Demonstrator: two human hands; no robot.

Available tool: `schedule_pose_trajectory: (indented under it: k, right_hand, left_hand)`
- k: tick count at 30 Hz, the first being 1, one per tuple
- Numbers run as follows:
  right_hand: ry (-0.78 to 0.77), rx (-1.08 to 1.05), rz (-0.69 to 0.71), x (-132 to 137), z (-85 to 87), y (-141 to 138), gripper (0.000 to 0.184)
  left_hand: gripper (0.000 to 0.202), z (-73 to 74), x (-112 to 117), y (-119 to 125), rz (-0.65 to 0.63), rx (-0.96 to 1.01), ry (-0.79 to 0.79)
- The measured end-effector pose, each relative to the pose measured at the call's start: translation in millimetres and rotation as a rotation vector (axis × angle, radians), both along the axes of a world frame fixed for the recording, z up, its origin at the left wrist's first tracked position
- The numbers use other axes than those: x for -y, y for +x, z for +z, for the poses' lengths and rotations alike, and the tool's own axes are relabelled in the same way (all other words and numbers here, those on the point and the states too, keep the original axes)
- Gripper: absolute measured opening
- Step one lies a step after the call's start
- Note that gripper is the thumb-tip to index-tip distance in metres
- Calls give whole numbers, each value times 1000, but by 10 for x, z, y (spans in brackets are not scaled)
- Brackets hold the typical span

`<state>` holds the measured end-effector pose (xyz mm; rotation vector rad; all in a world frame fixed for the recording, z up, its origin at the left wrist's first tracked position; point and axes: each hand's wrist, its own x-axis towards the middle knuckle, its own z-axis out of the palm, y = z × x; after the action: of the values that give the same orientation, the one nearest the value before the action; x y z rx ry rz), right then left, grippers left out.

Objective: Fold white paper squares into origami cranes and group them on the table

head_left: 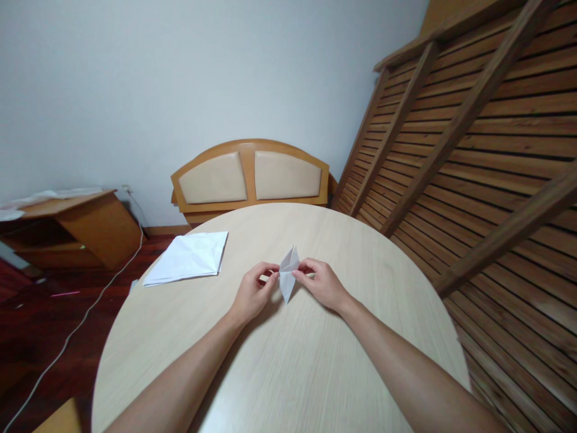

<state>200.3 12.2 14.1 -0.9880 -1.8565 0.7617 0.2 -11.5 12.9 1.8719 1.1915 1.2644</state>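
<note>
A small piece of folded white paper [288,272], pointed at its top and bottom, is held a little above the round table. Its left edge is pinched between the thumb and fingers of my left hand [256,287]. On the opposite edge, my right hand [323,281] grips it the same way, thumb on the near face. Two narrow points show at the paper's upper end. The fingertips behind the paper are partly hidden.
The round pale wood table [288,373] fills the middle. A stack of white paper sheets [192,255] lies at its left far edge. Behind stands a padded headboard [250,174]. Wooden slats [451,168] lean at the right. A low cabinet [85,231] and a white cable [97,300] are left.
</note>
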Motion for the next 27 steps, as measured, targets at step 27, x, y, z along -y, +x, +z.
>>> schedule_pose_trajectory:
  k: [27]
  right_hand:
    - [-57,-64,156,6,-53,-23,38]
  left_hand:
    - [21,-63,-66,-38,72,121,-39]
